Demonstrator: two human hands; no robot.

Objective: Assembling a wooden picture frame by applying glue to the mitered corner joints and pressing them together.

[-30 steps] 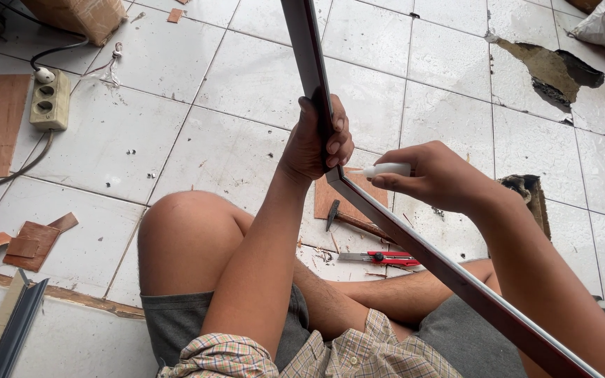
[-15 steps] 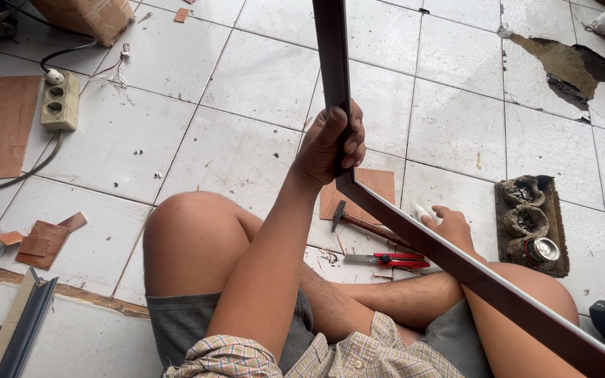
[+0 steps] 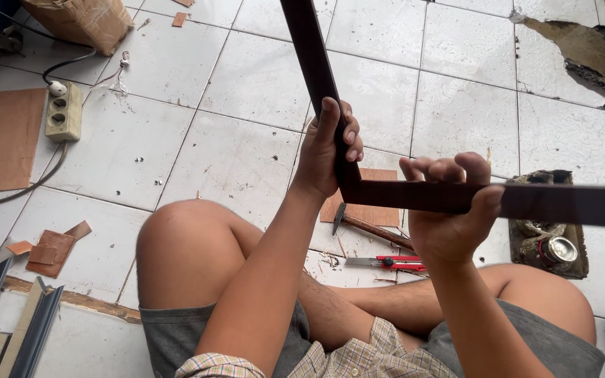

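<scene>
- Our left hand [image 3: 330, 150] grips the dark frame corner [image 3: 353, 187] above our lap
- Our right hand [image 3: 449, 217] is closed around the horizontal bar [image 3: 561, 204]
- We think the joint may open if both hands twist unevenly

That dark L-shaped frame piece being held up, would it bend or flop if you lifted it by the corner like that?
Probably stiff: the dark frame runs straight past both hands with no visible sag. It seems fairly light, since the left hand and right hand hold it aloft with plain finger grips. The corner joint is likely its weak spot.
</scene>
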